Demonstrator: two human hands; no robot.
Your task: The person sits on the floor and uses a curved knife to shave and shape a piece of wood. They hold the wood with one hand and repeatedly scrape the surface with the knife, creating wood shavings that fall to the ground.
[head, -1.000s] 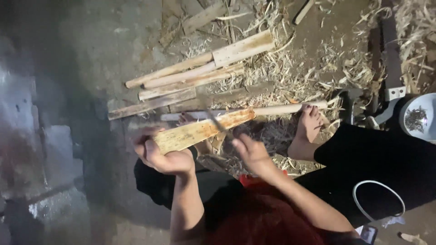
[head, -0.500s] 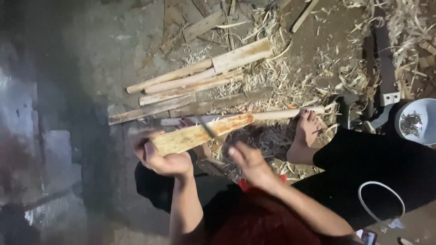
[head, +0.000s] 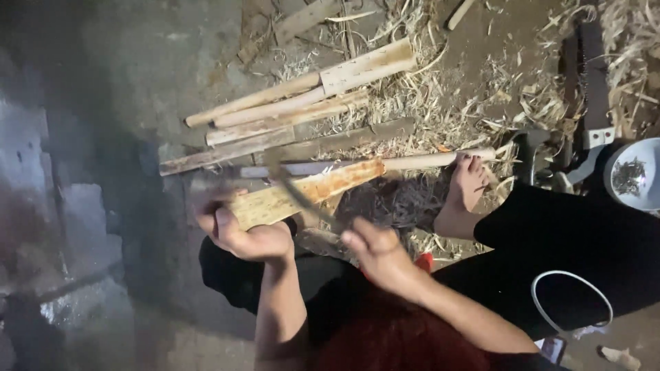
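While left hand [head: 240, 233] grips, plank [head: 309, 192] extends rightward.

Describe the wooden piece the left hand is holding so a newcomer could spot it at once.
Below the row of wooden bats lying on the shavings-strewn floor, the left hand grips one bat by its broad end. Unlike the others, it is off the floor, with rust-orange streaks.

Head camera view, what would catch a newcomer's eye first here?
The pale wooden bat blank at centre, gripped at its broad end by the left hand while the right hand works a thin blade across it. Behind it, a row of similar rough blanks lies on wood shavings.
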